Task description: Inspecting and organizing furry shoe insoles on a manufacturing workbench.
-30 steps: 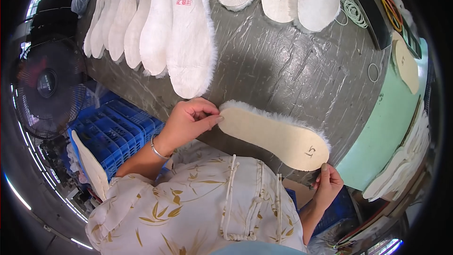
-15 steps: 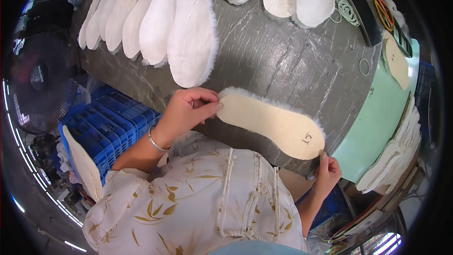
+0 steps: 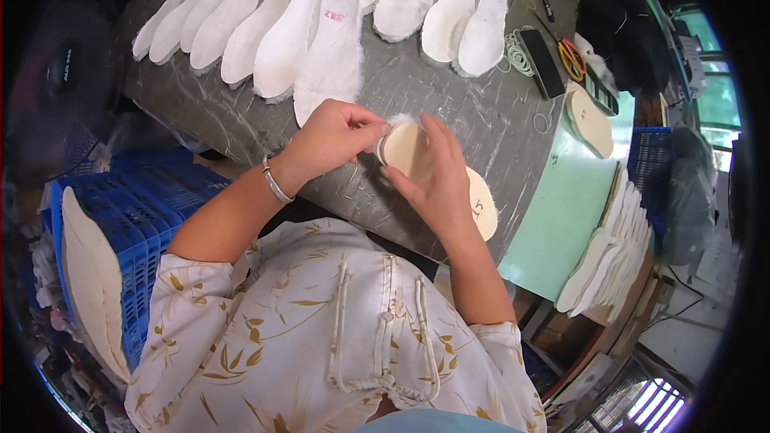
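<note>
A fleece insole [image 3: 406,151] lies near the table's front edge, its smooth cream side up. White fleece shows round its far edge, and a dark handwritten mark is on its wide end. My left hand [image 3: 341,142] pinches the narrow end at its left edge between thumb and fingers. My right hand [image 3: 439,180] lies across the middle, its thumb on the near edge and its fingers at the far edge, hiding part of the insole. A white insole [image 3: 330,52] with a red stamp lies just beyond my left hand.
Several more white fleece insoles [image 3: 401,10] lie in rows at the back. Right of them are coiled cord [image 3: 517,56], a phone-like black object [image 3: 541,62] and a cream insole-shaped piece [image 3: 589,122]. A green mat [image 3: 545,220] covers the right side. Blue crates [image 3: 152,224] stand at left.
My right hand has moved left from the insole's wide end to grip near its narrow end. My left hand still holds the narrow end. The head view has shifted.
</note>
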Available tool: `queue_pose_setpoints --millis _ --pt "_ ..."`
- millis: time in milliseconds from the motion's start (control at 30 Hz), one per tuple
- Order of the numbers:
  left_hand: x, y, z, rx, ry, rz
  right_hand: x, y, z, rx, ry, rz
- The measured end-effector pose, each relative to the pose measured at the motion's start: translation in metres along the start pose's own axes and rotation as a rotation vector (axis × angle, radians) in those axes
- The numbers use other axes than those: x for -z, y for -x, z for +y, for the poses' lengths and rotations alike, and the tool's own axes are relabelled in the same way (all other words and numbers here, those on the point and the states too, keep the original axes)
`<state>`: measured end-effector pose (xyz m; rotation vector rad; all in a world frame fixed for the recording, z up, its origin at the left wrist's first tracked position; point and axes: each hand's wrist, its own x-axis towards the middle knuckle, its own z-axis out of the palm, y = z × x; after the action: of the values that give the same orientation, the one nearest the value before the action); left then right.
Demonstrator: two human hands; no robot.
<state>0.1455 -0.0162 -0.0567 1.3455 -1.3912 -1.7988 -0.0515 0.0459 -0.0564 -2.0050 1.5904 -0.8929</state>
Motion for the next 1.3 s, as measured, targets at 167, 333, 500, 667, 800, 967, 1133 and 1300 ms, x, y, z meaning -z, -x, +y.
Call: queue_pose_setpoints --millis 167,333,500,667,800,967,1133,1300 --pt "0.0 0.003 0.002 -0.045 0.042 -0.017 -0.005 0.001 -0.005 0.026 0.008 0.021" --pt "-0.001 -0.001 -0.004 -0.05 0.209 -0.075 0.002 -0.001 -0.005 0.013 -0.073 0.032" --pt "-0.003 -0.01 -0.01 -0.066 0.244 -0.063 0.006 0.002 -0.006 0.021 -0.079 0.071" --pt "-0.01 -0.019 -0.008 -0.053 0.26 -0.052 0.008 0.008 0.001 0.098 -0.048 0.215" --pt "-0.013 -0.027 -0.012 -0.043 0.25 -0.054 0.009 0.015 0.009 0.21 -0.036 0.31" --pt "-0.021 -0.029 -0.01 -0.062 0.252 -0.076 0.008 0.028 0.026 0.285 -0.201 0.39" --pt "-0.028 -0.032 -0.003 -0.172 0.147 -0.058 0.02 0.026 0.021 0.23 -0.207 0.319" --pt "-0.014 -0.019 0.025 -0.2 0.235 -0.148 0.041 0.001 0.01 0.2 -0.118 0.13"
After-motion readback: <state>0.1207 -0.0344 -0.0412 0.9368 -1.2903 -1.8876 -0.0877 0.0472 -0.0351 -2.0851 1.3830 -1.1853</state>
